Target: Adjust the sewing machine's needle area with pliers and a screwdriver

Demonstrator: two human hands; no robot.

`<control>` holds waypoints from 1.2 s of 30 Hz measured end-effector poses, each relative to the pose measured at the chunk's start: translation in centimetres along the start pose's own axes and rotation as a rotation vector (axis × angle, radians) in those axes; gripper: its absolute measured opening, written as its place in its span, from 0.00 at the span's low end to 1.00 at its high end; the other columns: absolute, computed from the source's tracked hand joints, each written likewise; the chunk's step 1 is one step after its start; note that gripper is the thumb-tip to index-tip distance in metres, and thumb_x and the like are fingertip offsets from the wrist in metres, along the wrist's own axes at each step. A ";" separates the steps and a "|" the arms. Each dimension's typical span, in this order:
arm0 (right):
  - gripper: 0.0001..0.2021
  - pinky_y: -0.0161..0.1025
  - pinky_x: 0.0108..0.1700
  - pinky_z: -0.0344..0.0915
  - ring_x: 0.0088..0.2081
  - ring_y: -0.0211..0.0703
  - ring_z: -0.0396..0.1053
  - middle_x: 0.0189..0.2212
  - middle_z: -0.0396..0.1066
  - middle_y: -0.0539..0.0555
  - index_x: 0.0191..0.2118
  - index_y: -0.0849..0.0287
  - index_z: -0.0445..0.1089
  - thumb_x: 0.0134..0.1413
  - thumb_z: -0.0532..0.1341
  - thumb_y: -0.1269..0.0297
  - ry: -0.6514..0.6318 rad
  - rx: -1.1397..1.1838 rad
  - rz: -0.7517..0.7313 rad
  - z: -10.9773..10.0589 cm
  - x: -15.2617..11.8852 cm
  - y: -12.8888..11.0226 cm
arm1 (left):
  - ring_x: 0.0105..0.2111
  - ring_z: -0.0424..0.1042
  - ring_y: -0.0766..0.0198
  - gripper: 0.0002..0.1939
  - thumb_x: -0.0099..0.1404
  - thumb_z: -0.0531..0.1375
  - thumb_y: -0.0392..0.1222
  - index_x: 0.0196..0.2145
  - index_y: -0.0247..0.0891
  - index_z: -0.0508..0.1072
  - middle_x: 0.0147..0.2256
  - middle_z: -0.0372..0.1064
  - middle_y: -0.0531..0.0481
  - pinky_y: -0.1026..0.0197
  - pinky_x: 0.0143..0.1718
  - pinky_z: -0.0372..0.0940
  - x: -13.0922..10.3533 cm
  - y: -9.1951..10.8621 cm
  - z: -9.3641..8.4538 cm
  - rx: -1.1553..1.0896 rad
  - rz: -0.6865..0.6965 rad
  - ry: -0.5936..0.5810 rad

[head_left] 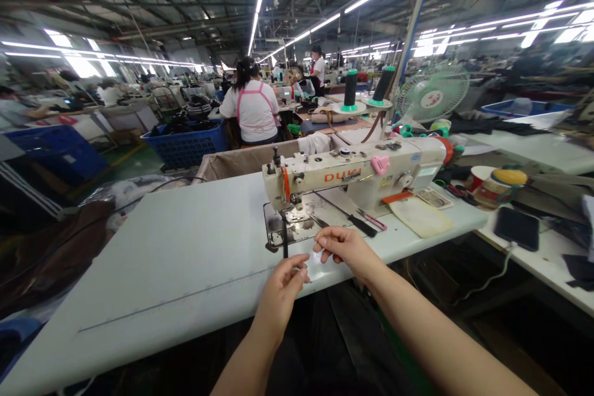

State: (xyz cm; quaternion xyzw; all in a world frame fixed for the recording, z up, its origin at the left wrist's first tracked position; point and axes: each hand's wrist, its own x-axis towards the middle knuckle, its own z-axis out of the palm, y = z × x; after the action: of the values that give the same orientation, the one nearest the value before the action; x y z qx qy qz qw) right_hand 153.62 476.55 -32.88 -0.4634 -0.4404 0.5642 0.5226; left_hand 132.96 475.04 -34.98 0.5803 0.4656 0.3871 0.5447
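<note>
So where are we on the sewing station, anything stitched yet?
Done: nothing sewn shows; the table bears no fabric by the sewing machine. In hand: left hand and right hand pinch something small, too fine to identify, before the needle plate. Left: all stitching, seemingly.

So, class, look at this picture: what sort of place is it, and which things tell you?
Most likely a clothing factory floor. An industrial sewing machine stands on a long work table, thread cones sit behind it, and another worker sits at a further station under strip lights.
</note>
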 end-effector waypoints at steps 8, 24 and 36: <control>0.11 0.33 0.25 0.53 0.24 0.35 0.66 0.27 0.77 0.50 0.31 0.57 0.79 0.49 0.69 0.54 -0.075 -0.162 -0.062 0.5 -0.1 0.0 | 0.38 0.76 0.56 0.24 0.63 0.66 0.58 0.48 0.38 0.81 0.42 0.79 0.43 0.55 0.45 0.69 0.5 0.1 0.3 0.041 0.030 -0.007; 0.06 0.39 0.38 0.65 0.31 0.43 0.71 0.26 0.75 0.49 0.31 0.55 0.80 0.51 0.66 0.61 -0.229 -0.362 -0.171 1.6 -0.6 -0.3 | 0.31 0.71 0.60 0.15 0.55 0.71 0.53 0.29 0.37 0.82 0.28 0.76 0.47 0.61 0.35 0.64 0.9 1.6 -0.6 0.020 -0.061 -0.085; 0.06 0.38 0.34 0.60 0.28 0.39 0.63 0.23 0.69 0.48 0.29 0.57 0.76 0.51 0.65 0.61 -0.098 -0.345 -0.130 2.9 -2.2 1.0 | 0.35 0.72 0.62 0.22 0.41 0.80 0.50 0.31 0.35 0.82 0.32 0.77 0.48 0.58 0.46 0.66 1.3 0.8 0.1 -0.383 -0.119 0.227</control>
State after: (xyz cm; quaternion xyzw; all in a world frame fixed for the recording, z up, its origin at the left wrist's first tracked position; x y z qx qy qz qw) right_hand 150.65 474.28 -33.22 -0.4886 -0.5846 0.4672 0.4486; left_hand 133.51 476.26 -34.23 0.3906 0.4751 0.4984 0.6110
